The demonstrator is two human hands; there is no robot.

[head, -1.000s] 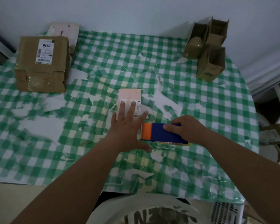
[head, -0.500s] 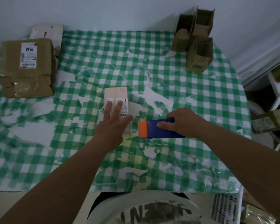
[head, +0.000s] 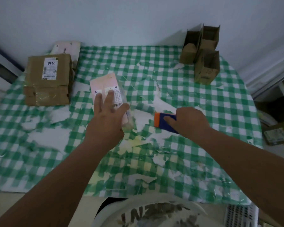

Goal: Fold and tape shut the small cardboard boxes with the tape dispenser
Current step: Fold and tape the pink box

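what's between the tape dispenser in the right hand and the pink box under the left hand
Nothing visible. The right hand grips the blue and orange tape dispenser, and only a bare strip of the checked tablecloth separates it from the pink box, which the left hand holds from above.

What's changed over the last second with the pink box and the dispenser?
The left hand has lifted and tilted the pink box, thumb now on its right edge; a second ago it pressed flat on the box. The tape dispenser, then butted against the box beside that hand, has pulled away to the right. The right hand still grips it. The brown parcel and open cartons are untouched.
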